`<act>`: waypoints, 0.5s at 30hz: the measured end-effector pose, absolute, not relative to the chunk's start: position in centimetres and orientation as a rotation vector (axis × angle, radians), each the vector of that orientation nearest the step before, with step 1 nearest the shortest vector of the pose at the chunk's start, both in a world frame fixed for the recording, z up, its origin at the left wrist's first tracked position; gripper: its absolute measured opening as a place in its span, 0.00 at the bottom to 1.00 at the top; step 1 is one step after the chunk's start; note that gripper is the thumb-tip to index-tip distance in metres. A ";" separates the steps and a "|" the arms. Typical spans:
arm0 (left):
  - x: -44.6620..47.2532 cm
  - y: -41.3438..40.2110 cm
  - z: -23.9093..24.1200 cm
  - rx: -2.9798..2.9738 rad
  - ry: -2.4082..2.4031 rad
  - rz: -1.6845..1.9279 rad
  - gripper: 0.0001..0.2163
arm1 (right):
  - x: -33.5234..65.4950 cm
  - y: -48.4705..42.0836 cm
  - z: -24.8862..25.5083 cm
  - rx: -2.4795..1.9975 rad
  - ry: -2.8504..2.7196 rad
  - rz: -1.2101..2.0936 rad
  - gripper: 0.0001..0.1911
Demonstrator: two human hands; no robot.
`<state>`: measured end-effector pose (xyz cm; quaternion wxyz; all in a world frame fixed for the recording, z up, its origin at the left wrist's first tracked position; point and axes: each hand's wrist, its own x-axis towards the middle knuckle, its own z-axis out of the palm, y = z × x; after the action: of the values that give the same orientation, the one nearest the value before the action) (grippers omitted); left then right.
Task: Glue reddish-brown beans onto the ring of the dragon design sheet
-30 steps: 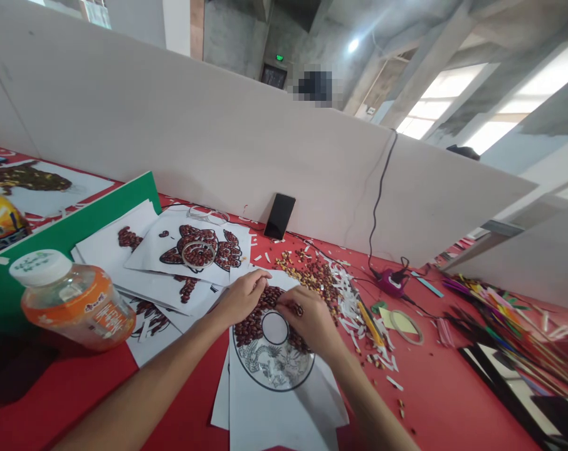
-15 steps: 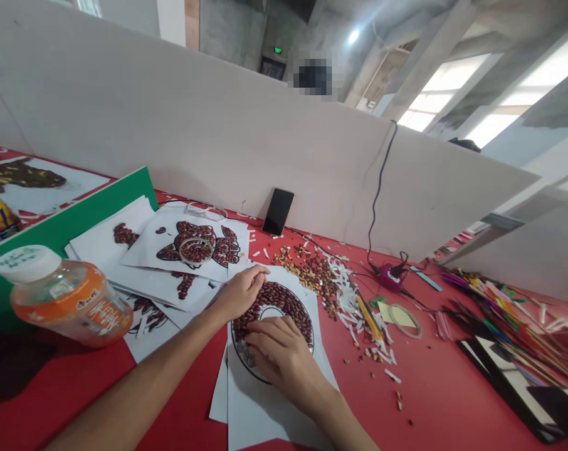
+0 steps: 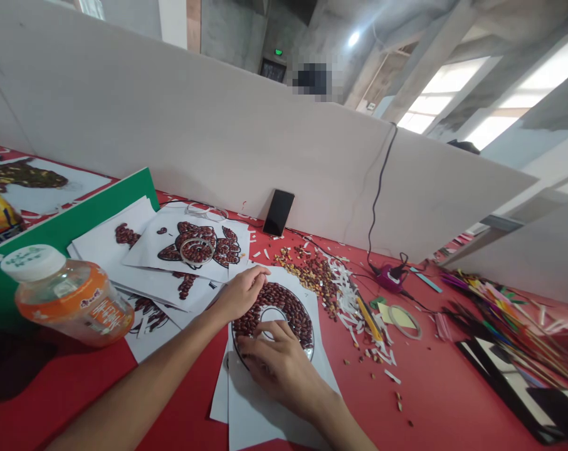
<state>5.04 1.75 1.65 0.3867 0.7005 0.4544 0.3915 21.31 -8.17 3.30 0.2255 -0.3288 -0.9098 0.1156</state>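
Observation:
A white sheet of paper [image 3: 284, 416] lies before me with a thick ring drawn on it. Dark red beans [image 3: 291, 304] fill most of the ring around a white centre. My left hand [image 3: 243, 291] rests on the sheet's upper left edge, fingers curled together; anything inside them is hidden. Over the ring's lower left is my right hand [image 3: 281, 363], its fingers bent down and fingertips close together at the beans. Whatever sits between those fingertips is too small to make out. The hand covers the lower part of the ring.
Left are an orange-labelled bottle [image 3: 72, 300], a green board [image 3: 138, 188] and a bean cat picture [image 3: 197, 244] with a tape roll on it. A phone [image 3: 279, 213] leans on the partition. Right are loose beans [image 3: 312, 269], paper scraps, a yellow cutter [image 3: 368, 319] and a purple power adapter [image 3: 390, 279].
My right hand has shifted slightly left and down over the ring, and its fingers are more bent. My left hand stays in place.

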 end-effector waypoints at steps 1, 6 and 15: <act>5.0 1.8 1.6 1.784 1.156 1.000 0.17 | 21.5 -8.0 3.4 -0.928 -2.442 0.338 0.11; 5.1 1.8 1.6 1.784 1.157 1.002 0.17 | 22.9 -6.9 3.4 -1.095 -2.257 0.246 0.07; 5.1 1.6 1.9 1.784 1.182 0.986 0.17 | 22.9 -6.9 3.1 -1.070 -2.534 -0.153 0.05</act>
<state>5.08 1.61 1.87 0.3826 0.6995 0.4635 0.3866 22.92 -6.87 3.05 0.1921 -0.3812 -0.9027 -0.0545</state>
